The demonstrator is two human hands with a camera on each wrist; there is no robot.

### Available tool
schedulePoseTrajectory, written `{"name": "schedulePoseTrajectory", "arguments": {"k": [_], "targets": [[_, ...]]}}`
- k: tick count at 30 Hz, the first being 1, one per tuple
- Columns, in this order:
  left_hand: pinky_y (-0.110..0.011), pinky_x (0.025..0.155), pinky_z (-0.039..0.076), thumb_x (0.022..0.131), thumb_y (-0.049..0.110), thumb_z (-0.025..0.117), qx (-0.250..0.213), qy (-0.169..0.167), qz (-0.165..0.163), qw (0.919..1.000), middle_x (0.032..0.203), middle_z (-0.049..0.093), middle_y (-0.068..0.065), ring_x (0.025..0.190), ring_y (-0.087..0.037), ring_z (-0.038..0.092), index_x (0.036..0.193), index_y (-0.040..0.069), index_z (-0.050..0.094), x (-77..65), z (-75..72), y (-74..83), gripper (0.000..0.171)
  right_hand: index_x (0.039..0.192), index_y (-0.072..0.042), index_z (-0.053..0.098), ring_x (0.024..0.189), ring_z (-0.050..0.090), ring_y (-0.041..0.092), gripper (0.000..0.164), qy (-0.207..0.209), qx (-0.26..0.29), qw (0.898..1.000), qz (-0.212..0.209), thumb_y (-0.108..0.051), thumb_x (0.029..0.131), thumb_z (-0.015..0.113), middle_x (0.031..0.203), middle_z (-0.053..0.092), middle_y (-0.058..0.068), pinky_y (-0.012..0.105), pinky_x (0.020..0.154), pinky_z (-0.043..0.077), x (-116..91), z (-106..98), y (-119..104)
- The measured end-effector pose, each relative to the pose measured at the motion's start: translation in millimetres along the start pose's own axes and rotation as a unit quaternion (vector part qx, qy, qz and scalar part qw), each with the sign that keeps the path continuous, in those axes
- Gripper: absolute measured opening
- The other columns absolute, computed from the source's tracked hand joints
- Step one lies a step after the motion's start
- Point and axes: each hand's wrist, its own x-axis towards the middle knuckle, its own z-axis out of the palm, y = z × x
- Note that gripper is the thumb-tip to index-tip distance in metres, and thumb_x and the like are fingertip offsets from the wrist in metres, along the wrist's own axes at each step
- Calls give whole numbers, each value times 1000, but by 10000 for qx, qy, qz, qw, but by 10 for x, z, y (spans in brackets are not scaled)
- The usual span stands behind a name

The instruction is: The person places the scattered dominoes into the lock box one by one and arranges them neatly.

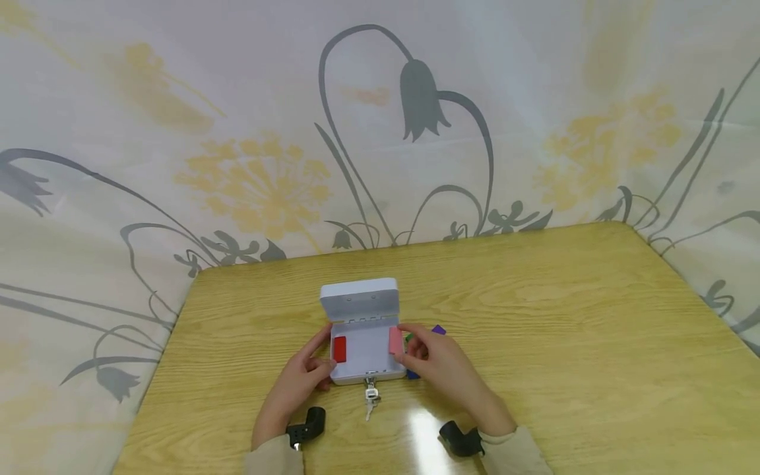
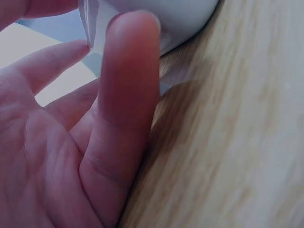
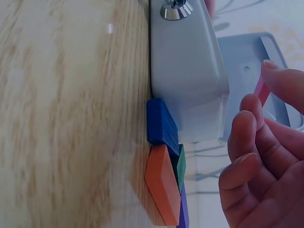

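Observation:
A white metal cash box (image 1: 363, 380) stands on the table with its lid (image 1: 359, 302) raised. My left hand (image 1: 301, 375) lies along its left side, fingertips at the wall in the left wrist view. Just inside that wall sits a red block (image 1: 340, 349). Between thumb and fingertips, my right hand (image 1: 438, 361) pinches a pink block (image 1: 396, 340) over the box's right end. In the right wrist view only a narrow pink edge shows above the rim. A keyring with keys (image 1: 371, 394) hangs from the front lock.
Right of the box, partly under the right hand, lie a blue block (image 3: 161, 123), an orange block (image 3: 163, 185), a green block (image 3: 181, 164) and a purple block (image 1: 439, 330). The wooden table (image 1: 534, 310) meets a flower-patterned cloth at its back and sides.

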Motion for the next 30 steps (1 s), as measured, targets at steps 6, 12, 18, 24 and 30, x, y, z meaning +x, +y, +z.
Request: {"name": "schedulePoseTrajectory", "arguments": {"k": [6, 12, 18, 24, 30], "targets": [[-32, 60, 48, 84, 7, 56, -76, 84, -2, 9999, 90, 61, -15, 63, -23, 54, 139, 20, 32, 78, -37, -206, 62, 121, -14, 54, 62, 48, 1, 46, -19, -97, 9999, 33, -35, 81, 63, 72, 52, -17, 20, 59, 43, 45, 22, -14], [-31, 60, 48, 84, 11, 58, 20, 116, 76, 9999, 95, 60, -13, 63, -21, 54, 138, 26, 34, 135, -27, -332, 61, 122, -14, 53, 63, 49, 2, 47, -78, -3, 9999, -86, -35, 81, 63, 73, 52, -14, 21, 58, 43, 96, 58, -20], [-33, 61, 49, 84, 11, 57, -42, 142, 96, 9998, 107, 58, -10, 65, -21, 55, 137, 31, 34, 154, -12, -364, 61, 124, -15, 50, 64, 49, 4, 47, -110, -1, 9999, -78, -32, 82, 62, 74, 52, -13, 21, 57, 44, 147, 102, -55], [-32, 61, 48, 84, 11, 57, -57, 180, 28, 9998, 96, 61, -11, 66, -21, 54, 137, 31, 34, 149, -18, -369, 61, 122, -14, 52, 64, 49, 5, 46, -129, 28, 9998, -176, -31, 81, 63, 74, 52, -12, 21, 57, 44, 194, 137, -110], [-32, 61, 48, 84, 11, 58, -171, 131, 1, 9998, 106, 56, -9, 67, -22, 54, 137, 30, 34, 148, -22, -327, 61, 121, -14, 52, 63, 49, 5, 46, -193, 112, 9996, -146, -33, 81, 63, 75, 53, -12, 22, 53, 43, 254, 170, -151]]}}
